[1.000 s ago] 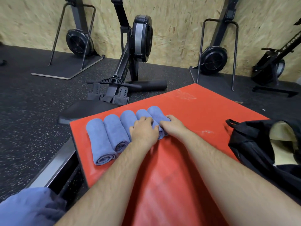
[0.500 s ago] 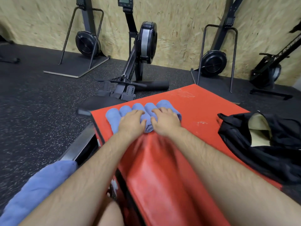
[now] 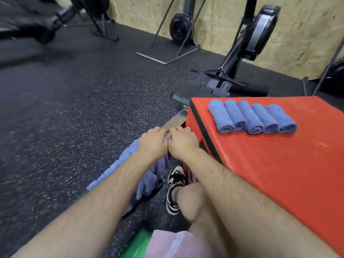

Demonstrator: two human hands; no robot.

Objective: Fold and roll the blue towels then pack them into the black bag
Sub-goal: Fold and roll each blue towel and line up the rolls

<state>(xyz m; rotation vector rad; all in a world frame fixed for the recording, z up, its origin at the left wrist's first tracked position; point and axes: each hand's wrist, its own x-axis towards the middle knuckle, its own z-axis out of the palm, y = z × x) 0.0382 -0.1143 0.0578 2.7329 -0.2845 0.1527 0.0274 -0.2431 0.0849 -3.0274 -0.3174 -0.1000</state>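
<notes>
- Counting five rolled towels (image 3: 251, 118) lined up side by side, touching, along the far left part of the red bench (image 3: 270, 174), rolled ends facing near. Looks like that batch is folded and rolled, so calling that part done.
- Spotting a loose towel pile (image 3: 150, 181) down left of the bench, draped low near the floor (image 3: 74, 108), right by a black-and-white shoe (image 3: 175, 183). Can't count how many are in there, too bunched up and half hidden under the arms.
- Seeing the left hand (image 3: 153, 144) with fingers curled over the top edge of that loose pile, grasping it as far as can be told.
- Same deal for the right hand (image 3: 183, 144): pressed right up against the left one, fingers curled, and apparently pinching the same blue edge. Only a sliver of cloth shows between the two, so not 100% on that.
- No sign of the black bag anywhere in this view, so can't say whether anything is packed.
- Guessing roughly the middle of the job: one more round of fold-and-roll for whatever comes up off that pile, then all the packing.
- Worth noting the rowing machine (image 3: 242, 53) parked just past the bench's far left corner, well apart from the hands, so probably no bother.
</notes>
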